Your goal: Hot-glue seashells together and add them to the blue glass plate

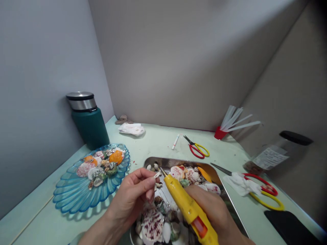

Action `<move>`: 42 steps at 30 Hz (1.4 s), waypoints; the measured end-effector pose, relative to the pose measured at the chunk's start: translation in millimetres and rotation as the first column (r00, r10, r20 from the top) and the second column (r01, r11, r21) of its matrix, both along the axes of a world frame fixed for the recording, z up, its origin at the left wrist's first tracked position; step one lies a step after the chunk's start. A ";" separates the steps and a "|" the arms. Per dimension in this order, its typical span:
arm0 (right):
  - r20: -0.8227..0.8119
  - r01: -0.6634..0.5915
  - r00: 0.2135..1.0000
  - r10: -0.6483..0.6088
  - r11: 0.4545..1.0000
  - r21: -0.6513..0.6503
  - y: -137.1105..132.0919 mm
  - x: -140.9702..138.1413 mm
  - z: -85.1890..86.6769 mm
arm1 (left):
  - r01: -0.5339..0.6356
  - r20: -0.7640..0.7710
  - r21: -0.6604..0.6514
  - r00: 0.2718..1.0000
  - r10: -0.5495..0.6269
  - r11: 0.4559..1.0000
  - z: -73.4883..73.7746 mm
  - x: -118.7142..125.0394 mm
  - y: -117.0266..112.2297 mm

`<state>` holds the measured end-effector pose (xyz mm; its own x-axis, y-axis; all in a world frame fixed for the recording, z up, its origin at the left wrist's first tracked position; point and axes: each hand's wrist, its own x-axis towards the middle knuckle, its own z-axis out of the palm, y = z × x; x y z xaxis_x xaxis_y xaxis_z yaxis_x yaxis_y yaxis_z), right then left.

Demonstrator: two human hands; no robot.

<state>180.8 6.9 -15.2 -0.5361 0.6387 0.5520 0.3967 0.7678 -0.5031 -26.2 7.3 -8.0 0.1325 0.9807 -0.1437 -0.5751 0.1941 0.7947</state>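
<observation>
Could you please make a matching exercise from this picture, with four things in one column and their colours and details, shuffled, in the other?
1. Glue gun
2. Scalloped dish
3. Bottle
4. Small cup

A. red, holding white sticks
B. mostly dark green
C. yellow, in the right hand
D. see-through blue, holding shells

Pairs: 1-C; 2-D; 3-B; 4-A

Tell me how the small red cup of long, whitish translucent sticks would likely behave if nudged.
The small red cup would probably tip easily: the long whitish sticks rise well above its rim and mostly lean right. They look fairly stiff, holding nearly straight lines.
</observation>
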 end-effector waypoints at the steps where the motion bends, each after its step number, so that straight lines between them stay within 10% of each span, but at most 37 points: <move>1: 0.003 -0.011 1.000 0.011 1.000 -0.002 -0.4 -0.4 0.6 | 0.000 0.002 0.002 1.000 0.000 1.000 -0.4 -0.1 0.0; 42: 0.029 0.003 1.000 -0.002 1.000 -0.023 0.5 1.4 -3.0 | 0.006 -0.024 0.001 1.000 -0.006 1.000 -1.0 -0.2 -0.5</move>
